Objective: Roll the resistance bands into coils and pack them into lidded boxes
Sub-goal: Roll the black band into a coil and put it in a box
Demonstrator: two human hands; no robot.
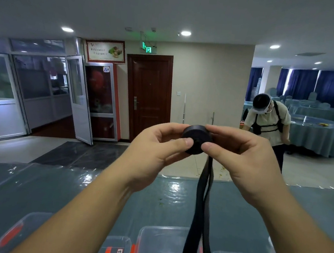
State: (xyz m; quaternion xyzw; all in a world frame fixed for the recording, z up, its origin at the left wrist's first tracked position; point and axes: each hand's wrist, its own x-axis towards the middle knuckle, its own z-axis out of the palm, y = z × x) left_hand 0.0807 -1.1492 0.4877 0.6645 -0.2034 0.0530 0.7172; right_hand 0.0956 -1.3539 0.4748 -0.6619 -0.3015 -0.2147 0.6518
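left hand [156, 145] pinches black coil [197, 139] | right hand [247, 154] pinches opposite side; loose band tail [200, 211] hangs below

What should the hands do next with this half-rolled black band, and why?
Probably keep turning the coil to wind in more band: both hands, left and right, pinch it, but a long tail hangs down toward the clear boxes.
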